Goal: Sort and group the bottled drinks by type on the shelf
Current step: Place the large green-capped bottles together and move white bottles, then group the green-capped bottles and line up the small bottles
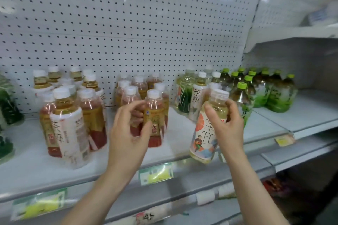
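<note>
A pale tea bottle (206, 133) is held tilted above the shelf's (179, 133) near edge, right of centre, by curled fingers of the right hand (228, 128). The left hand (128, 131) is half-curled at a red tea bottle (154, 111); whether it is gripped cannot be told.

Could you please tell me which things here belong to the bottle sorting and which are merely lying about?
Belong: grapefruit-label bottle, held by the right hand; red tea bottles, by the left hand; white-label bottle; green-capped bottles; shelf.
Just about: price tags; pegboard back panel.
</note>
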Demonstrator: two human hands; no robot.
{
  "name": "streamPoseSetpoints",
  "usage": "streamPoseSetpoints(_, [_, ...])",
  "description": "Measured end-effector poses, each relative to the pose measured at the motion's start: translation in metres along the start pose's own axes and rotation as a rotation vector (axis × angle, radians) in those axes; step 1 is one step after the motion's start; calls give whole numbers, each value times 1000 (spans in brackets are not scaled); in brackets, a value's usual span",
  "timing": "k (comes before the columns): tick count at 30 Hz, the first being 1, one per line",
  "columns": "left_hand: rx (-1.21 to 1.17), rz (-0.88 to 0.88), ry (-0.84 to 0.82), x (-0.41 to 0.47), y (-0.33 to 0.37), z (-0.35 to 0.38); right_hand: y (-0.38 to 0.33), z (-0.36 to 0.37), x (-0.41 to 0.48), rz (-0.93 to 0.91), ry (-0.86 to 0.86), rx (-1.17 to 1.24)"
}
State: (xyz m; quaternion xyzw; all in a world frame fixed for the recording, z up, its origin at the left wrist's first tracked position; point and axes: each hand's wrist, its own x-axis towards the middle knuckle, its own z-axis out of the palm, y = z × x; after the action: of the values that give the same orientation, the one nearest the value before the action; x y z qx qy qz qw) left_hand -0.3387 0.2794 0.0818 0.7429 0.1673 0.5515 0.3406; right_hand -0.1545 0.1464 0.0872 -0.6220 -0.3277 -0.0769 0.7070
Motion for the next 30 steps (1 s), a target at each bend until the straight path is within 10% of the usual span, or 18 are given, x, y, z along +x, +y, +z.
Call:
streamPoseSetpoints(14, [346,-33,-396,53,37,328,98,-205,167,-83,-37,-160])
streamPoseSetpoints(30, [587,-137,-190,21,43,253,145,-134,198,-51,-404,-422])
